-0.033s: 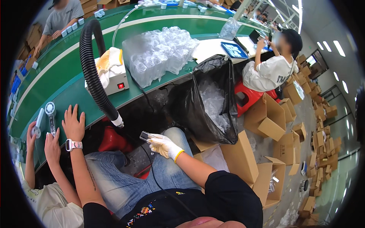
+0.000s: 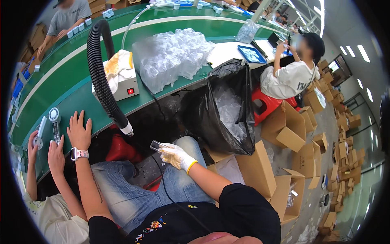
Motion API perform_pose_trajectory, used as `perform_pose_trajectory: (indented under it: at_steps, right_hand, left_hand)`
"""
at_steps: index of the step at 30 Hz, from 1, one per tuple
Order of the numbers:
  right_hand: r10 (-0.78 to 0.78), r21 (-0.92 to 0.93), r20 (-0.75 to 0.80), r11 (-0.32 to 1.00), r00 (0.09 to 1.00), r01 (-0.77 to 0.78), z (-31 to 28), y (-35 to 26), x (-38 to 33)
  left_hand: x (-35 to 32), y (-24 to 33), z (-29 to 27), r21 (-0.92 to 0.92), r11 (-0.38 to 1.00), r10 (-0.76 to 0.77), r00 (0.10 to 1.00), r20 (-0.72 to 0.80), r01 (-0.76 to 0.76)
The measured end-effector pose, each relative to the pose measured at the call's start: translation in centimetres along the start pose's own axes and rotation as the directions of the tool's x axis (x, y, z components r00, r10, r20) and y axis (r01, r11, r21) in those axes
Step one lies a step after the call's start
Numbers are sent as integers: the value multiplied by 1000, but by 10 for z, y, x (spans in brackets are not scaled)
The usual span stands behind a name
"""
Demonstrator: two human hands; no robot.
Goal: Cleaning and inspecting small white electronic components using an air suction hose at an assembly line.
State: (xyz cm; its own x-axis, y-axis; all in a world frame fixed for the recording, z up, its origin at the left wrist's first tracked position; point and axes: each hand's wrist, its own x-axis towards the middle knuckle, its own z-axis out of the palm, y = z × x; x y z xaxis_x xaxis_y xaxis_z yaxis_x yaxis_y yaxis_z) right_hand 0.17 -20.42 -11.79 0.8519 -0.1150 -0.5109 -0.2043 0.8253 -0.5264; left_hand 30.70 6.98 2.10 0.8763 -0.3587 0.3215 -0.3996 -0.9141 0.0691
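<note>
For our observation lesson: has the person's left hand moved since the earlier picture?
No: the left hand rests at the same place on the green table.

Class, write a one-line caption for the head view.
Gloved right hand holds a small rectangular object; bare left hand lies spread on the green table near a black hose.
</note>
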Motion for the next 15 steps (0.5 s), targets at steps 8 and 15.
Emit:
perform_pose_trajectory:
  at_steps: [8,15]
  right_hand:
    - [-50,94,118,995,992,39,-11,9,7]
    - [9,145,76,989,997,-20,-22,6,9]
  left_hand:
    - [-4,-6,-9,-42,988,135,965,-225,-148]
    - [-12,3,-16,-83,995,43,985,-165,-58]
